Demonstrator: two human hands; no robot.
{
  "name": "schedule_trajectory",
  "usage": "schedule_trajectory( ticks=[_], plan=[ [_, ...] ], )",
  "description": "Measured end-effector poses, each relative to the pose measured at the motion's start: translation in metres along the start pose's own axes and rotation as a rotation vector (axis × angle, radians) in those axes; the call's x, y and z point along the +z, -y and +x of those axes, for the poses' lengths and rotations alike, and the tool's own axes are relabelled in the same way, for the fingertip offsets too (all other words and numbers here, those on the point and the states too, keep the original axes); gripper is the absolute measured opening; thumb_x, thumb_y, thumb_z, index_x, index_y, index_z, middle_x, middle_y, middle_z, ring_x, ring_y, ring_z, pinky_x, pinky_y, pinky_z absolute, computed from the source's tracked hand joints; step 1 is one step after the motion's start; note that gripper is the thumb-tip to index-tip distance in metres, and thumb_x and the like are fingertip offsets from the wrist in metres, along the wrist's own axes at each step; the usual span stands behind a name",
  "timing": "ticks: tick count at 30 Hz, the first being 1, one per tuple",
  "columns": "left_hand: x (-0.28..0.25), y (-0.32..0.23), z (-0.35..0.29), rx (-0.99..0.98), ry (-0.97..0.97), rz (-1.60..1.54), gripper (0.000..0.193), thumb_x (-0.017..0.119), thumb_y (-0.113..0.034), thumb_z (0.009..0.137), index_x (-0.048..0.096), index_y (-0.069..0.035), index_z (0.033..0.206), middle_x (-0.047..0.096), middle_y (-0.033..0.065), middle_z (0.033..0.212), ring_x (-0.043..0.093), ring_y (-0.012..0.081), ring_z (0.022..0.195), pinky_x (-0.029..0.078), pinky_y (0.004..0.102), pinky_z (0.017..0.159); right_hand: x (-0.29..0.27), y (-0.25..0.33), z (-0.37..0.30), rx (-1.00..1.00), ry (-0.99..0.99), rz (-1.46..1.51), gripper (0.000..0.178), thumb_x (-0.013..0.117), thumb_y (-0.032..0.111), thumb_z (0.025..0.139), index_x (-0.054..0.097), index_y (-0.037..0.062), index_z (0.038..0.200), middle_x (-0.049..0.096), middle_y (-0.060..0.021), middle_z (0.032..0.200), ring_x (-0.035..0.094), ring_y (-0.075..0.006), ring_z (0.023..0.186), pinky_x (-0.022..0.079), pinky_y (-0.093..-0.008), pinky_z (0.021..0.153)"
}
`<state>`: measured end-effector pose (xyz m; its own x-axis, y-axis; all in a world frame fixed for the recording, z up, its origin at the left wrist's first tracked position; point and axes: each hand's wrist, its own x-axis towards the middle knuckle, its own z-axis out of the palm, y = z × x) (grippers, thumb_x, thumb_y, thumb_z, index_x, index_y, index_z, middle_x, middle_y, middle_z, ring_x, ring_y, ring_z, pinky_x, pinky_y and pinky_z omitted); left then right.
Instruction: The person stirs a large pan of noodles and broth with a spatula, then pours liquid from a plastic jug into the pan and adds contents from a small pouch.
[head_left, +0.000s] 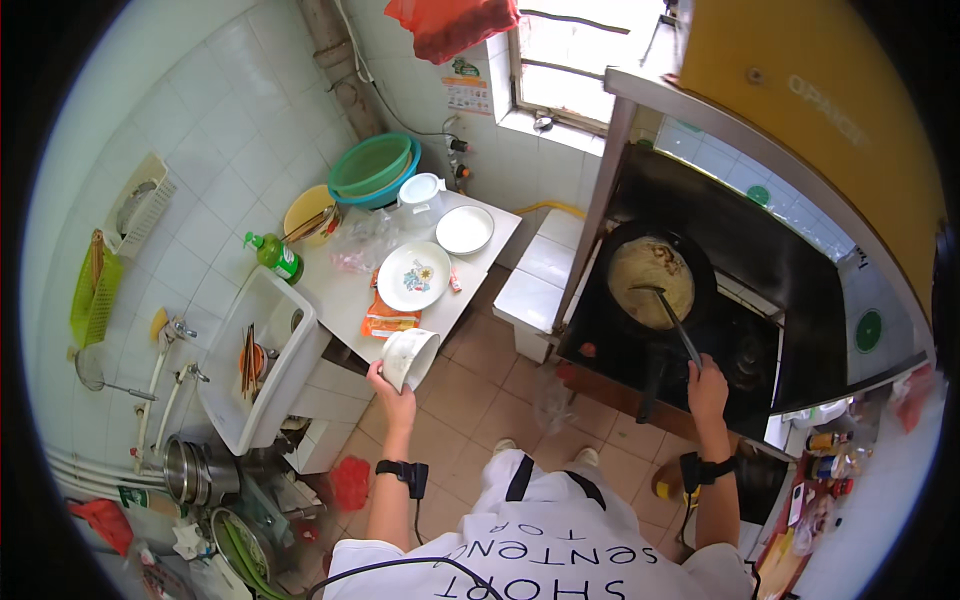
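Observation:
My left hand (394, 397) is closed on a white bowl (412, 358), which it holds tilted on its side in the air, just off the front edge of the white table. My right hand (706, 385) grips the dark handle of a spatula (681, 327). The tool's far end dips into pale, whitish food or liquid (655, 275) with brown patches. That fills much of a black wok (704, 262) standing on the stove (740, 345). Toward me points the wok's handle (651, 384), which neither hand touches. The spatula's blade is mostly hidden in the contents.
On the white table (335, 295) are a patterned plate (413, 276), a white dish (465, 230), a lidded tub (421, 199), an orange packet (388, 318) and stacked basins (370, 165). A sink (228, 355) stands left; a range hood (800, 90) overhangs the stove.

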<state>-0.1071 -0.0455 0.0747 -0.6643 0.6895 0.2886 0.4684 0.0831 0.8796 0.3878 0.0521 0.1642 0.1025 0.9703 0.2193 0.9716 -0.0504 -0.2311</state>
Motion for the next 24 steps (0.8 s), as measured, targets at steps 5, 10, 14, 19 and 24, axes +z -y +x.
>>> schedule_trajectory(
  ticks=[5, 10, 14, 19, 24],
  plan=[
    [0.019, -0.049, -0.009, 0.454, 0.035, 0.364, 0.063, 0.060, 0.011, 0.066, 0.029, 0.000, 0.120, 0.035, 0.0195, 0.116, 0.038, 0.0359, 0.109, 0.031, 0.0403, 0.096, 0.014, -0.031, 0.006, -0.114, -0.061, -0.013, 0.028, 0.052, 0.023, 0.087, 0.055, 0.0005, 0.103, 0.060, -0.0155, 0.084, 0.061, -0.0320, 0.067, 0.050, -0.0368, 0.057],
    [0.037, -0.074, -0.029, 0.574, 0.032, 0.416, 0.060, 0.056, 0.013, 0.066, 0.031, -0.001, 0.119, 0.035, 0.0208, 0.117, 0.038, 0.0360, 0.110, 0.030, 0.0415, 0.097, 0.037, -0.050, 0.013, -0.173, -0.077, -0.006, 0.028, 0.051, 0.026, 0.088, 0.054, 0.0019, 0.103, 0.060, -0.0133, 0.086, 0.060, -0.0289, 0.062, 0.049, -0.0342, 0.050],
    [0.053, -0.084, -0.048, 0.433, -0.152, 0.385, 0.062, 0.049, 0.013, 0.061, 0.034, 0.000, 0.119, 0.037, 0.0193, 0.116, 0.037, 0.0368, 0.111, 0.026, 0.0405, 0.099, 0.066, -0.071, 0.020, -0.149, 0.049, -0.069, 0.029, 0.049, 0.028, 0.089, 0.050, 0.0031, 0.103, 0.060, -0.0113, 0.081, 0.060, -0.0265, 0.056, 0.049, -0.0350, 0.044],
    [0.057, -0.023, -0.073, -0.106, -0.337, -0.142, 0.066, 0.045, 0.008, 0.065, 0.021, -0.005, 0.125, 0.035, 0.0185, 0.120, 0.044, 0.0302, 0.107, 0.037, 0.0437, 0.092, 0.064, -0.075, 0.031, -0.253, 0.150, -0.007, 0.029, 0.049, 0.027, 0.089, 0.051, 0.0006, 0.100, 0.059, -0.0119, 0.074, 0.059, -0.0249, 0.054, 0.049, -0.0337, 0.043],
    [0.067, -0.061, -0.105, -0.566, -0.257, -0.755, 0.072, 0.051, -0.001, 0.069, 0.014, -0.015, 0.129, 0.033, 0.0176, 0.123, 0.047, 0.0344, 0.104, 0.051, 0.0481, 0.071, 0.009, -0.098, 0.037, -0.245, 0.236, -0.012, 0.029, 0.050, 0.028, 0.089, 0.053, 0.0008, 0.099, 0.060, -0.0120, 0.073, 0.060, -0.0255, 0.059, 0.049, -0.0350, 0.046]
  ],
)
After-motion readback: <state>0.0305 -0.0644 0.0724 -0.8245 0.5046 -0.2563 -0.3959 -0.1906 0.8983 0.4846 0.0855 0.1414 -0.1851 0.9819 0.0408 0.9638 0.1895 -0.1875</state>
